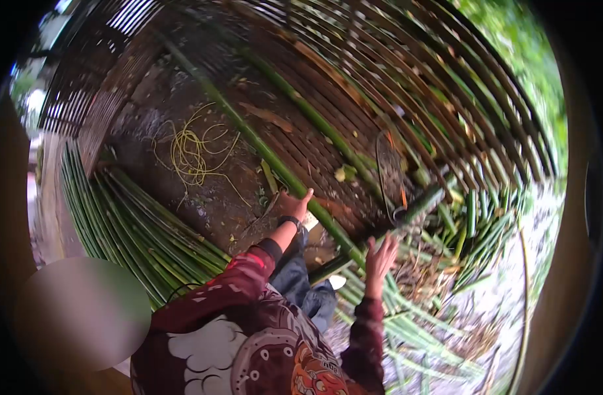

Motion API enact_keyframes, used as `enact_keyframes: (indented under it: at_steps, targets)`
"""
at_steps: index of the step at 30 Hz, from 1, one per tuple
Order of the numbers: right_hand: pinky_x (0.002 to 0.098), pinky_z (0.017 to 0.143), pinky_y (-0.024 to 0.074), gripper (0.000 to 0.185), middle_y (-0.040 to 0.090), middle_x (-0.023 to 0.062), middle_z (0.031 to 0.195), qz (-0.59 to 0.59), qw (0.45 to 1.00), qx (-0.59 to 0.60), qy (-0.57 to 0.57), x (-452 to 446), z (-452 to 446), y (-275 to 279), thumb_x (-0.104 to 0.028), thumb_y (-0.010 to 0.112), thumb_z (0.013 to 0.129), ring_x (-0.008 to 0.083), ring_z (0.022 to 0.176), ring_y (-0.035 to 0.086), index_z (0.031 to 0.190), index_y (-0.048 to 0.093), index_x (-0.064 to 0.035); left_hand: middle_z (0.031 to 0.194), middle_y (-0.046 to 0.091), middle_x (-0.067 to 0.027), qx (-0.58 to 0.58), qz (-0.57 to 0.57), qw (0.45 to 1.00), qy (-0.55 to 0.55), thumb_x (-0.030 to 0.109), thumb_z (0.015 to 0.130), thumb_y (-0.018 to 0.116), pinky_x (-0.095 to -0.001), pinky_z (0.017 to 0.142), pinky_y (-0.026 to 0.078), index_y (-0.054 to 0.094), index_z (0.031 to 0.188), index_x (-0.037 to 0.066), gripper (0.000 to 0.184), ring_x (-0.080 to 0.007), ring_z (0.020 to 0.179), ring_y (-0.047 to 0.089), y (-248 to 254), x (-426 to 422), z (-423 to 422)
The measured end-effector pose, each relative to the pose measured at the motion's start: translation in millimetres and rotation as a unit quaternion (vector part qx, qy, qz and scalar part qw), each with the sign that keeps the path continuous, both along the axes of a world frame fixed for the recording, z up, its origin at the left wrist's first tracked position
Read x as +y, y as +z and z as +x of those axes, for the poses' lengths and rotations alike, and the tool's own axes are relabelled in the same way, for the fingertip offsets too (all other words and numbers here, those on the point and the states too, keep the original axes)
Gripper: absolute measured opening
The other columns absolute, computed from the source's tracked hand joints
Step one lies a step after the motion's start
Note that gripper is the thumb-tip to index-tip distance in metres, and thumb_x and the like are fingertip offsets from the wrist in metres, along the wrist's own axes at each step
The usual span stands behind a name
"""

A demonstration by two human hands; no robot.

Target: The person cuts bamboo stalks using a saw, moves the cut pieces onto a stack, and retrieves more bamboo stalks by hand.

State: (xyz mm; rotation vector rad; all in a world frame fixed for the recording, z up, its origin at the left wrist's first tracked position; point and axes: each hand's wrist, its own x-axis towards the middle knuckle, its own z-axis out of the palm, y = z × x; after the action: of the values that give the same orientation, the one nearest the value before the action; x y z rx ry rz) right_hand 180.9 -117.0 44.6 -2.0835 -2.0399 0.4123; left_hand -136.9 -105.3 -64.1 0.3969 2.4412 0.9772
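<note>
My left hand (pixel 294 205), with a dark watch on the wrist, is beside a long green bamboo pole (pixel 265 153). Its thumb stretches out toward the pole; the other fingers show only in part, and I see nothing held. My right hand (pixel 381 258) is open, fingers spread, on the other side of the pole's near end. Close to it lies a thicker dark green bamboo piece (pixel 417 207), crosswise to the long pole. A second green pole (pixel 314 120) runs roughly parallel to the first, over brown slats.
A slatted bamboo panel (pixel 440 85) rises at the upper right. Tangled yellow cord (pixel 193 155) lies on dark ground. Bundled green bamboo (pixel 150 230) lies at left; cut pieces and strips (pixel 486 224) are heaped at right. A blurred round patch covers the lower left.
</note>
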Motion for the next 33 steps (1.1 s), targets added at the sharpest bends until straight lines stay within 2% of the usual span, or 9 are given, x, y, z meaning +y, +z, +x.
enact_keyframes:
  at_steps: [2,6,11,18,22,24,28,31,33]
  targets:
    - [0.0564,0.112,0.035,0.08,0.051,0.0248,0.142,-0.091,0.989,-0.095,0.067,-47,2,-2,-0.052,0.068,0.094,0.0437,0.137,0.045,0.153,0.042,-0.0061,0.096,0.071,-0.0148,-0.357,0.101,0.925,0.084,0.044,0.081,0.087,-0.0435,0.074,0.057,0.065,0.111,-0.003,0.06,-0.0271,0.08,0.071,3,22,-7]
    - [0.0571,0.109,0.0386,0.091,0.049,0.0195,0.149,-0.174,0.979,-0.076,0.08,-102,8,39,-0.044,0.078,0.086,0.0415,0.139,0.044,0.16,0.032,-0.0168,0.067,0.068,-0.012,-0.4,0.151,0.892,0.147,0.01,0.075,0.075,-0.0393,0.052,0.053,0.065,0.077,0.0,0.014,-0.0248,0.055,0.067,-41,32,2]
    - [0.0519,0.076,0.0509,0.024,0.068,0.0142,0.102,-0.083,0.965,-0.191,0.16,-117,63,42,-0.023,0.067,0.084,0.0337,0.092,0.068,0.098,0.055,-0.0066,0.069,0.07,-0.01,-0.443,0.139,0.881,0.089,0.016,0.07,0.075,-0.0367,0.058,0.049,0.065,0.063,0.004,0.017,-0.0221,0.063,0.065,98,-10,-6]
    - [0.0541,0.075,0.0541,0.032,0.072,0.0179,0.09,-0.198,0.941,-0.19,0.198,-113,116,90,-0.03,0.069,0.081,0.0379,0.083,0.07,0.1,0.061,-0.0056,0.078,0.07,-0.0101,-0.602,0.164,0.764,0.165,0.011,0.075,0.082,-0.0428,0.068,0.055,0.067,0.078,0.004,0.017,-0.0211,0.073,0.068,136,-105,40]
    - [0.0546,0.074,0.0545,0.035,0.072,0.0172,0.087,-0.196,0.922,-0.149,0.3,-76,76,67,-0.032,0.071,0.079,0.0394,0.08,0.071,0.101,0.061,-0.0067,0.102,0.07,-0.0146,-0.464,0.016,0.831,0.308,0.006,0.083,0.078,-0.047,0.086,0.06,0.068,0.097,-0.001,0.019,-0.0309,0.095,0.071,176,-124,-41]
    - [0.0558,0.072,0.0551,0.038,0.073,0.0168,0.083,-0.115,0.925,-0.075,0.355,-60,-30,110,-0.036,0.074,0.077,0.043,0.077,0.071,0.103,0.064,-0.0099,0.095,0.069,-0.011,-0.397,0.197,0.852,0.278,0.015,0.082,0.079,-0.0454,0.08,0.06,0.068,0.097,0.003,0.022,-0.0291,0.087,0.071,189,-154,-126]
    - [0.0522,0.072,0.0555,0.062,0.072,0.0245,0.09,-0.174,0.853,0.05,0.49,-64,-275,209,-0.052,0.081,0.08,0.0448,0.087,0.071,0.119,0.064,-0.0068,0.088,0.067,-0.0029,-0.302,0.565,0.711,0.29,0.037,0.092,0.075,-0.0388,0.077,0.059,0.065,0.104,0.013,0.028,-0.0186,0.079,0.067,318,-239,-281]
    - [0.0422,0.103,0.0507,0.073,0.066,0.0244,0.133,-0.138,0.725,0.314,0.598,-98,-407,258,-0.041,0.081,0.088,0.0341,0.124,0.065,0.143,0.055,-0.0005,0.096,0.07,-0.0036,-0.304,0.572,0.66,0.382,0.036,0.096,0.071,-0.0449,0.078,0.06,0.064,0.109,0.014,0.027,-0.0214,0.087,0.069,364,-286,-311]
    - [0.0427,0.101,0.0519,0.069,0.066,0.0233,0.134,-0.126,0.69,0.318,0.638,-117,-436,296,-0.041,0.079,0.09,0.0374,0.122,0.065,0.143,0.055,-0.0027,0.101,0.072,-0.0062,-0.235,0.491,0.79,0.28,0.035,0.099,0.066,-0.0509,0.08,0.059,0.061,0.119,0.013,0.03,-0.025,0.092,0.07,335,-318,-362]
